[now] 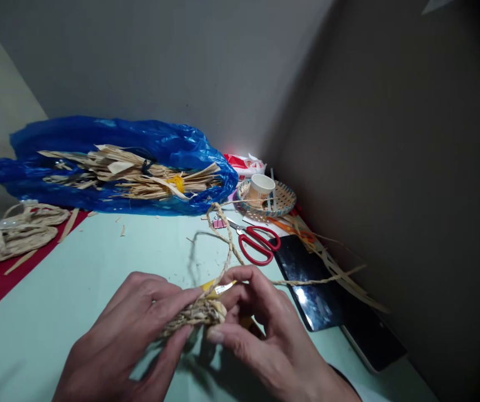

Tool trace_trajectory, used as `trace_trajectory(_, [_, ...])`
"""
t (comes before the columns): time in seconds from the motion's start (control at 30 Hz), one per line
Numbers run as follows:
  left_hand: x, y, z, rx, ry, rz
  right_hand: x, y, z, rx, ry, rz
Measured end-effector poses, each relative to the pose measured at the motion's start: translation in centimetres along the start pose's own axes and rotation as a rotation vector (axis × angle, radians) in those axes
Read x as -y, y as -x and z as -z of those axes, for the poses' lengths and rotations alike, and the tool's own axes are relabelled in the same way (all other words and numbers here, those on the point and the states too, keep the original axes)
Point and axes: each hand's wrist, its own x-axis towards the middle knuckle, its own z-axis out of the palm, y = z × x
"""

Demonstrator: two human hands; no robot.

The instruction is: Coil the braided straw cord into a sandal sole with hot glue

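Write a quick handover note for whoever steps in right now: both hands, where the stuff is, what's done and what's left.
Left hand and right hand both pinch a woven straw piece over the green table.
Its loose braided cord trails toward the red scissors.
Spare straw strips lie on the blue bag.
Done: a short woven section. Left: the loose cord remains unwoven.

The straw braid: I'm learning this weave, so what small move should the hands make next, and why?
Probably draw the loose strand snug. Both the left hand and right hand pinch the straw braid, while that strand loops slack toward the scissors.
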Motion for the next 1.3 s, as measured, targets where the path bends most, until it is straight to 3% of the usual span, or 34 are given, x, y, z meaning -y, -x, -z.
trace_trajectory(0.23, [0.0,0.1,0.2,-0.001,-0.017,0.042,-0.5,-0.6,0.3,0.139,-0.122,0.003])
trace_trajectory(0.43, [-0.7,0.2,-0.3,-0.036,0.035,0.11,-1.0,-0.4,0.0,0.041,0.027,0.268])
trace_trajectory(0.67, [0.1,0.2,-0.5,-0.089,0.044,0.056,-0.7,-0.7,0.4,-0.089,0.099,0.423])
trace_trajectory(0.9, [1.2,0.0,-0.2,-0.06,0.003,-0.019,-0.2,-0.6,0.7,-0.126,0.086,0.464])
trace_trajectory(1.3, [0.9,-0.2,-0.1,-0.1,0.044,-0.098,-0.3,-0.8,0.5,-0.098,0.041,0.477])
